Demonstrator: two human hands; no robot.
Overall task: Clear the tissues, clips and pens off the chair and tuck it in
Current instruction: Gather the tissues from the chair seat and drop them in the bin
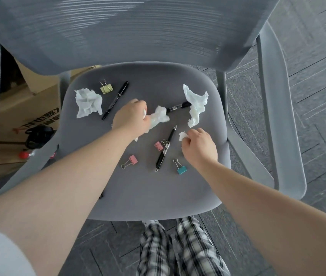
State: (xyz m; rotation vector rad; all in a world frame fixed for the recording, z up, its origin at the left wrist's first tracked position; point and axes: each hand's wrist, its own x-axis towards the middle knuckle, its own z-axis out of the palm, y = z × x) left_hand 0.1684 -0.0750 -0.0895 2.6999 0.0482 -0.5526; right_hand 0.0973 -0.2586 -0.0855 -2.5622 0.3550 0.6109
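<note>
Meanwhile the left hand point(131, 114) clutches a crumpled tissue point(159, 116) above the chair seat point(150, 188); the right hand point(199, 145) pinches a small tissue scrap point(182, 135); beside its fingers lies a pen point(165, 150), print unreadable.

The grey padded chair seat point(142, 192) carries a crumpled tissue point(87, 103) near its back-left corner, with a yellow-green clip point(106, 89) and a black marker point(115, 100) just beside it, and a second crumpled tissue point(195, 105) by the right edge, lying over one end of a black pen point(178, 107). Toward the middle lie a clear-barrelled pen point(165, 149) touching a pink clip point(159, 145). Nearer the front edge sit another pink clip point(131, 160) and a teal clip point(181, 168).
</note>
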